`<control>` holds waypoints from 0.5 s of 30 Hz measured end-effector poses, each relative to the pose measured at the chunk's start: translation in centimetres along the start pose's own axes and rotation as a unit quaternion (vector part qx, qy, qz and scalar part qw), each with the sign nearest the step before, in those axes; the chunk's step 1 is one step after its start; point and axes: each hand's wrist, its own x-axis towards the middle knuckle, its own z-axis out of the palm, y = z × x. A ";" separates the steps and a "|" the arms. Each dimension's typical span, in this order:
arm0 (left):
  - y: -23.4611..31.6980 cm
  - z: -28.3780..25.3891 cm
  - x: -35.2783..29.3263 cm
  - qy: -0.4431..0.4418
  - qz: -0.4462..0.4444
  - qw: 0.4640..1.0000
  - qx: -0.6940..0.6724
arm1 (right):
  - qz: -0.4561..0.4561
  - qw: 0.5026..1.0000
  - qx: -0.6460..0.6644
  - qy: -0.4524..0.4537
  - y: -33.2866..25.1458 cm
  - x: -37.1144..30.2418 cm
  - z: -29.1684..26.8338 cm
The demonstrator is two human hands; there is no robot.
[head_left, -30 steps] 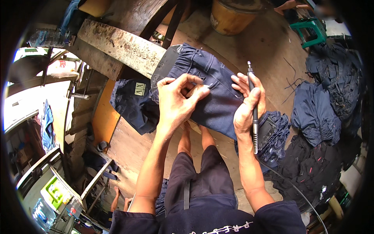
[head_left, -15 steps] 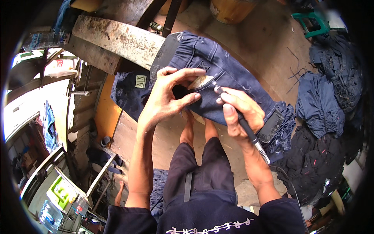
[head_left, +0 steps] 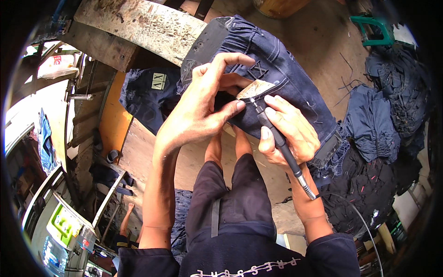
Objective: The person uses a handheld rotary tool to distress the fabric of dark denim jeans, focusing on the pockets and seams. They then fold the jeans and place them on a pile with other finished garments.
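Dark blue denim trousers point(head_left: 295, 99) are pulled over the black end of a long board point(head_left: 206, 46). My left hand point(head_left: 196, 101) curves around a slanted pocket opening, its thumb at the lower edge and its index finger hooked above the cloth. Some of its fingers run into the opening, partly hidden. A pale, worn flat piece point(head_left: 255, 88) shows in that opening, beside the fingers. In my right hand point(head_left: 295, 131) is a pen-shaped rotary handpiece point(head_left: 284, 147), black with a ribbed metal end. Its narrow tip meets the pocket edge near my left thumb.
More dark denim with a pale patch point(head_left: 159, 81) hangs left of the board. Heaped dark clothes point(head_left: 369, 184) lie at right, below a green plastic stool point(head_left: 374, 31). A thin cable point(head_left: 364, 219) trails from the handpiece. A metal rail point(head_left: 109, 198) stands at lower left.
The handpiece tip has moved left and down onto the pocket edge. My left hand has shifted slightly, its index finger now more bent. The whole view has moved a little.
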 end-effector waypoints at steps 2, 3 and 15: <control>0.0 -0.1 0.0 0.002 0.001 1.000 -0.001 | -0.003 1.000 -0.004 -0.005 0.0 0.2 0.1; 0.0 -0.1 0.0 0.001 0.001 1.000 0.005 | -0.002 1.000 -0.005 -0.009 0.0 0.3 0.2; 0.1 0.2 -0.1 0.013 -0.019 1.000 0.020 | 0.008 1.000 -0.013 -0.007 0.1 0.2 0.3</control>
